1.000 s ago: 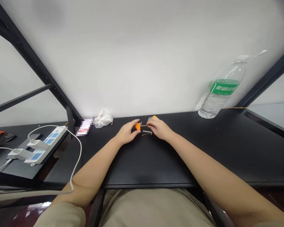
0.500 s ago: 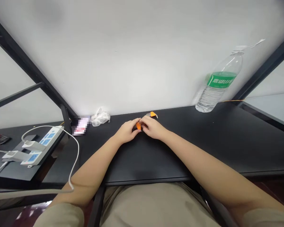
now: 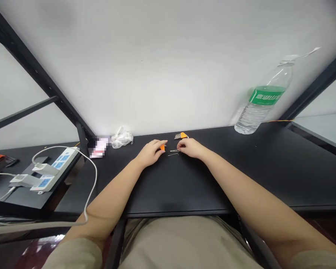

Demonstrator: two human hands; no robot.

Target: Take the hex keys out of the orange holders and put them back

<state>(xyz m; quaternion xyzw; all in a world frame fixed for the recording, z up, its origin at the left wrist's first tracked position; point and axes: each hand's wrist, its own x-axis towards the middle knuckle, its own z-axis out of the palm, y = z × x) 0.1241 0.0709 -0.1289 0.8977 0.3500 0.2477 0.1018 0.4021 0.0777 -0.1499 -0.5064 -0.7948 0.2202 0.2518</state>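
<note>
My left hand (image 3: 151, 152) grips an orange hex key holder (image 3: 162, 147) between thumb and fingers, low over the black tabletop (image 3: 170, 186). Part of the holder is hidden behind the fingers. Just to its right, my right hand (image 3: 189, 147) is closed in a pinch on a silver hex key (image 3: 174, 150), whose shaft points left. In front of it a thinner L-shaped hex key (image 3: 173, 154) lies on the tabletop. A second orange holder with several hex keys (image 3: 183, 135) lies behind my right hand, near the wall.
A crumpled clear plastic bag (image 3: 122, 137) and a blurred pink card (image 3: 100, 147) lie at the back left. A white power strip (image 3: 56, 169) with chargers stands farther left, its cable looping over my left forearm. A large water bottle (image 3: 261, 102) leans on the wall at right.
My hands have moved apart. The right hand has drawn away to the right from the holder in my left hand, and loose hex keys now show between them. The view has shifted slightly.
</note>
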